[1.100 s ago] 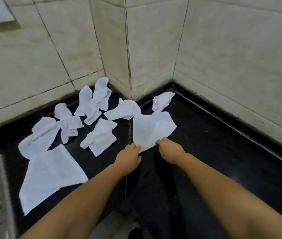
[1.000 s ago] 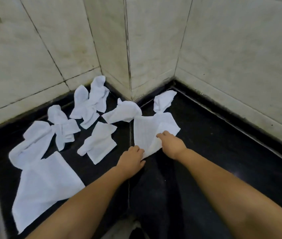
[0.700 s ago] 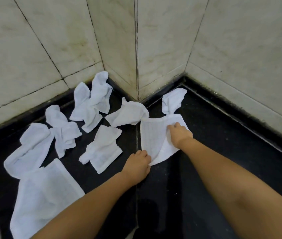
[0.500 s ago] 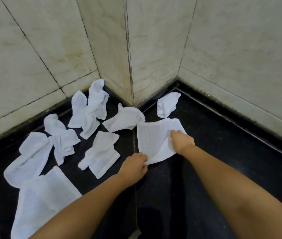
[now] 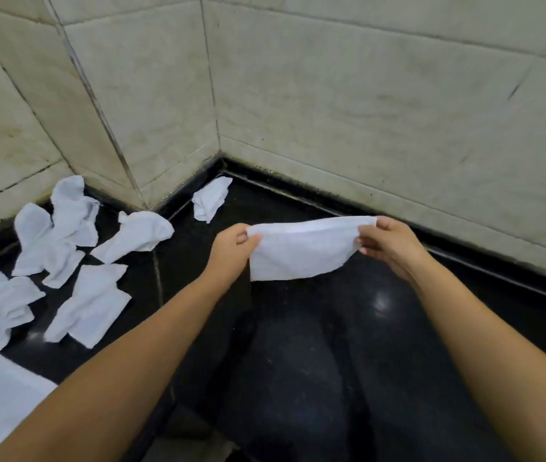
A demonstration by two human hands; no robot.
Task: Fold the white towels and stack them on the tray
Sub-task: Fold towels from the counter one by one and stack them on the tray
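White towel (image 5: 300, 253) (folded) pinched between left hand (image 5: 233, 248), right hand (image 5: 386, 243).

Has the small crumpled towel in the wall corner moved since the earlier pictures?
No. The small crumpled towel lies at the foot of the wall corner as before; only the camera shifted.

Glossy black floor (image 5: 298, 361) beneath stained pale marble walls (image 5: 365, 95).
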